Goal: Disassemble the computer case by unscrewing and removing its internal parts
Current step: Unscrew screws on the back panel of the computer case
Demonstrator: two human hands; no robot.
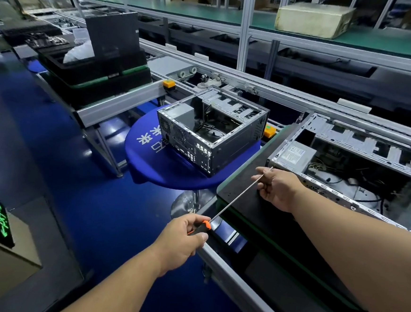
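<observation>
An open computer case [344, 191] lies on its side on a black pallet [243, 198] at the right, with a silver power supply [295, 155] and loose cables inside. My left hand [183, 240] grips the orange-and-black handle of a long screwdriver [235, 195]. Its thin shaft runs up and to the right, and the tip sits at the case's near left corner by the power supply. My right hand [275, 188] pinches the shaft near the tip, just outside the case wall.
A second open case [211, 131] stands on a round blue table [164, 162] to the left. Behind it runs a conveyor line with black trays [98, 73] and a green-topped shelf [210, 13]. A cardboard box with a green sign [0, 221] sits at lower left.
</observation>
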